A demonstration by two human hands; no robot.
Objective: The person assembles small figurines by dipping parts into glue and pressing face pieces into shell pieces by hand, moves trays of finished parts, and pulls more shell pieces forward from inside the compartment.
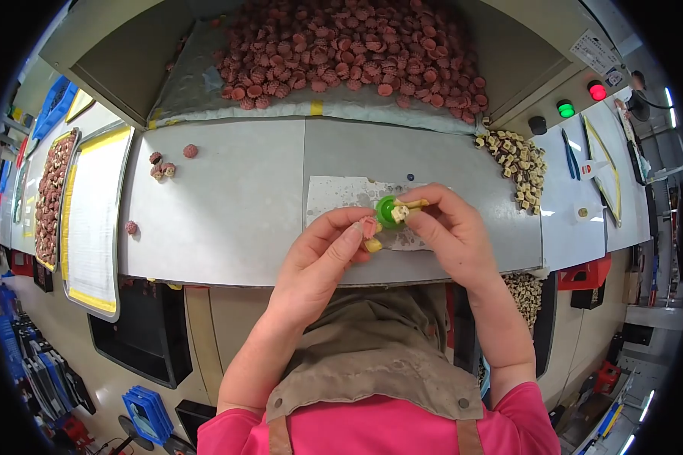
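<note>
Your left hand (pixel 316 256) had its thumb and fingers closed on a pink cup (pixel 369 227), close above the counter (pixel 228 197) and near its front edge. Your right hand (pixel 457 239) pinched a cream block (pixel 400 214) between thumb and forefinger, just right of the pink cup. A round green piece (pixel 385 210) sat between your two hands, right behind the block; whether it stood on the counter or was held, you could not have told from this view. Something yellow showed at the fingertips of both hands.

Under your hands lay a spotted sheet (pixel 338 196), with a dark bead (pixel 410 177) just beyond its green piece. Farther back, a broad heap of pink cups (pixel 349 57) rested on a pale cloth (pixel 193 87). To your right, a pile of cream blocks (pixel 520 171) spread along the counter, with pliers (pixel 571 154) past it. To your left, a few loose pieces (pixel 190 151) lay scattered, and beyond them stood a white-lined tray (pixel 95 212) beside a filled tray (pixel 54 189). A red light (pixel 597 90) and a green light (pixel 565 108) glowed at the upper right.
</note>
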